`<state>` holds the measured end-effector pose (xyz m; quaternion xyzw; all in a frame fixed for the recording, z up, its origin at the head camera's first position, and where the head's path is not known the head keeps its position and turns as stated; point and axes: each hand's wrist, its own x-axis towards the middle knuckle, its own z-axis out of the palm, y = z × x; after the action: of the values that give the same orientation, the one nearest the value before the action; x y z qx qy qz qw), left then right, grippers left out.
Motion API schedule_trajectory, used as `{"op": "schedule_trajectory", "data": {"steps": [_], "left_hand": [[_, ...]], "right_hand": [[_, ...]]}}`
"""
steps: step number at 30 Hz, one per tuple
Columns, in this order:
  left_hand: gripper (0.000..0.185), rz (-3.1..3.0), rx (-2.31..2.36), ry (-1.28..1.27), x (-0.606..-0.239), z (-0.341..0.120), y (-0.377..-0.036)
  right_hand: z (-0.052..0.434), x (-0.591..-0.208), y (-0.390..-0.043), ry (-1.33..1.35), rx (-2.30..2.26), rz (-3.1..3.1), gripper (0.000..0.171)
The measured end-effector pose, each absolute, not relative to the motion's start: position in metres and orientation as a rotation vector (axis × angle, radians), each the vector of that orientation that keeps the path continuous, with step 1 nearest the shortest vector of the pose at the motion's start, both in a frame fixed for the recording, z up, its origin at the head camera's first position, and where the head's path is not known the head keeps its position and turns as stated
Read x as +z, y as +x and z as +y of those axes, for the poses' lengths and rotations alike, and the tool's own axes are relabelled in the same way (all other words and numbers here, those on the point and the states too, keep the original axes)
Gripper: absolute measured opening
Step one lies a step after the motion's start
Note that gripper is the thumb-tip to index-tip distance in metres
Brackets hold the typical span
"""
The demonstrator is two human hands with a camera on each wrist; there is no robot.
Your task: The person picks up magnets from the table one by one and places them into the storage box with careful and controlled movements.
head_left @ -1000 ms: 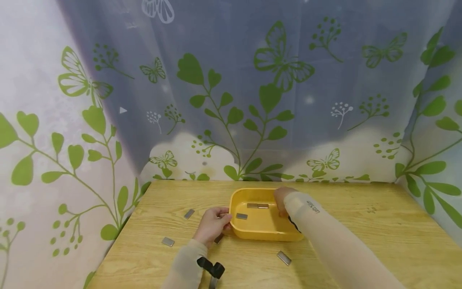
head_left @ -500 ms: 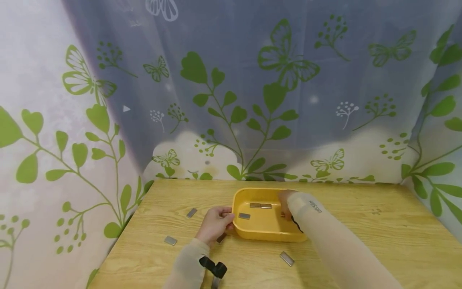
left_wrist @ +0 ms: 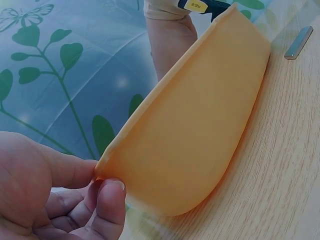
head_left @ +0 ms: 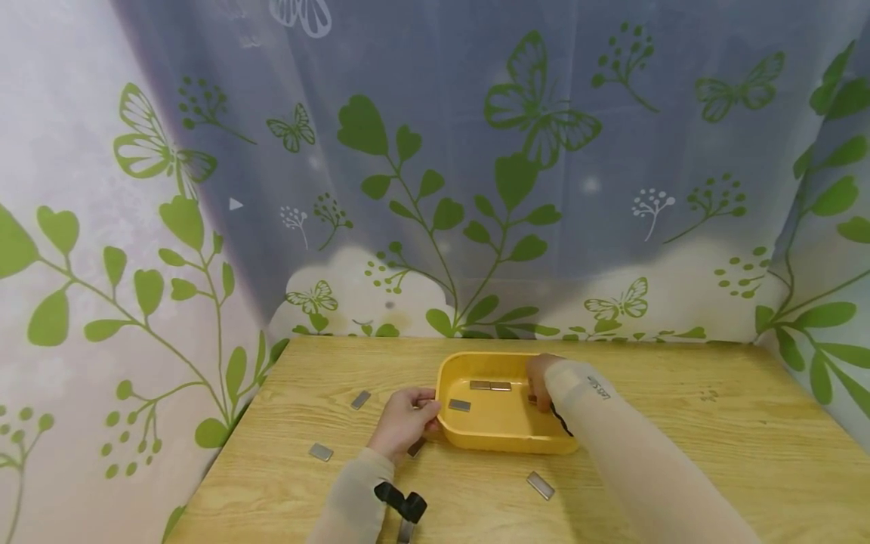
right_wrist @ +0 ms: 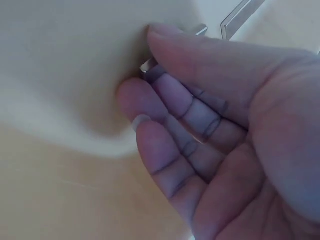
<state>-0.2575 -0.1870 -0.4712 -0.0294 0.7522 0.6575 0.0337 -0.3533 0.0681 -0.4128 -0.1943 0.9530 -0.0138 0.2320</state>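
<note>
A shallow yellow plastic tub (head_left: 485,440) stands on the table. At its left end my left hand (head_left: 402,423) pinches the rim between thumb and curled fingers, as the left wrist view of the tub wall (left_wrist: 185,120) shows. My right hand (head_left: 541,378) reaches inside at the right end. In the right wrist view its thumb and fingertips pinch a small silvery rectangular bar (right_wrist: 154,73) close against the tub's wall. Further left in the tub lie two bars (head_left: 490,386) end to end, and a grey bar (head_left: 459,406) lies alone.
More loose bars are scattered on the wooden table (head_left: 680,438): one bar (head_left: 361,400) left of the tub, another bar (head_left: 321,452) nearer me, and one bar (head_left: 541,486) in front. A dark bar (head_left: 416,448) lies beside my left hand. Behind hangs a patterned curtain (head_left: 435,151).
The whole head view has shifted slightly. My left hand keeps its hold on the rim. The end of a bar now shows beneath my right hand, which stays at the tub's right end.
</note>
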Motion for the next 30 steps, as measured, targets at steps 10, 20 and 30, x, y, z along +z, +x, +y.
{"op": "schedule_trajectory", "data": {"steps": [10,20,30], "left_hand": [[0.029,2.318,2.027,-0.084,-0.4701,-0.1871,-0.2574],[0.029,2.317,2.021,-0.095,-0.4700,-0.1868,-0.2568],[0.030,2.313,2.022,-0.097,-0.4689,-0.1867,-0.2563]], "right_hand": [[0.0684,-0.4181,-0.3587,-0.604,-0.015,2.663,0.020],[0.0651,-0.4142,-0.3545,-0.640,-0.048,2.694,0.016],[0.0633,-0.4205,-0.3598,-0.647,-0.050,2.724,0.019]]}}
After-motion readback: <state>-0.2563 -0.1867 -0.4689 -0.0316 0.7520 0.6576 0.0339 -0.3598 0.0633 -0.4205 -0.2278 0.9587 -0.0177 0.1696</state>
